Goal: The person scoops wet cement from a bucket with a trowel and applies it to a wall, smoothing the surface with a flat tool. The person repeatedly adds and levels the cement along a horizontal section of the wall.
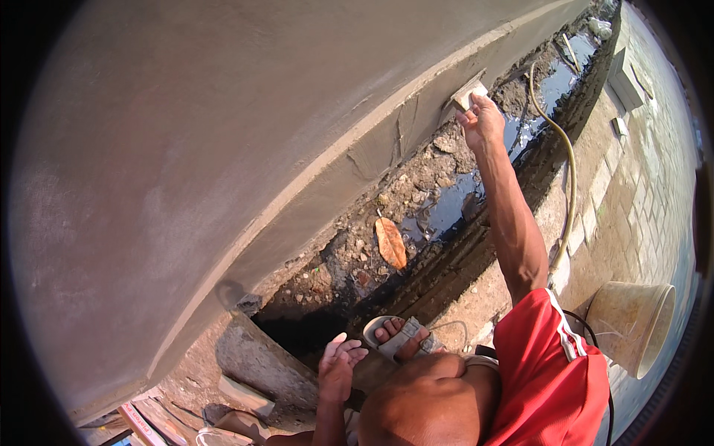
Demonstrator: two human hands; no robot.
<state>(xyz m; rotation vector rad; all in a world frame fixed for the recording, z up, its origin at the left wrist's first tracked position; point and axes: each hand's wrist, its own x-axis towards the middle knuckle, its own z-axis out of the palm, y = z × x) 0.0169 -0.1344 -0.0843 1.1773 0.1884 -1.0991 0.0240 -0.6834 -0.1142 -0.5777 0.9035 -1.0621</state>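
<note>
As our right hand (pixel 485 125) clamps its fingers on a flat tool (pixel 468 92) against the wall (pixel 223 141) at one o'clock, our left hand (pixel 337 374) hangs, fingers apart, at six.

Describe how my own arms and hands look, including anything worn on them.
Your left hand and right hand have no gloves, and no watch shows on either wrist. Your right arm is bare up to a loose red sleeve with white stripes. Any sleeve on your left arm is out of view.
</note>
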